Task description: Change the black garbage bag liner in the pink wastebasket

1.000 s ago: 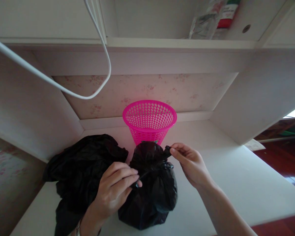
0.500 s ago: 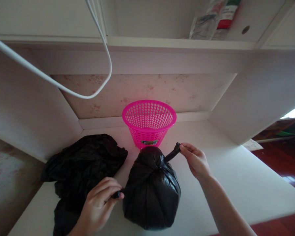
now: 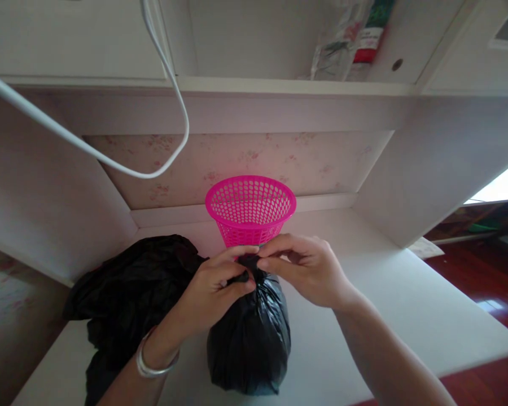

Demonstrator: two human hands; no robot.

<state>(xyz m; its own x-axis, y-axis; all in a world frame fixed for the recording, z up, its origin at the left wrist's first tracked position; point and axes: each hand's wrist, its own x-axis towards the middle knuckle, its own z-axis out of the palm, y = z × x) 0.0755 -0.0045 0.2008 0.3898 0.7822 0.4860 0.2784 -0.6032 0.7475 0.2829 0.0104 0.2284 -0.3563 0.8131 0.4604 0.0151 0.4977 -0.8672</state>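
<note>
My left grip (image 3: 220,282) and right grip (image 3: 300,270) both pinch black bag (image 3: 249,332) knot; bag upright on tabletop (image 3: 385,304).

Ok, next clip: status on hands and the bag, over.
Left hand and right hand both pinching the neck of the full black bag. Bag upright on white desk. Pink basket behind, loose black bag beside; nothing blocking.

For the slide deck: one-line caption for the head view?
Both hands, left hand and right hand, pinch the top of a filled black bag before a pink basket.
</note>
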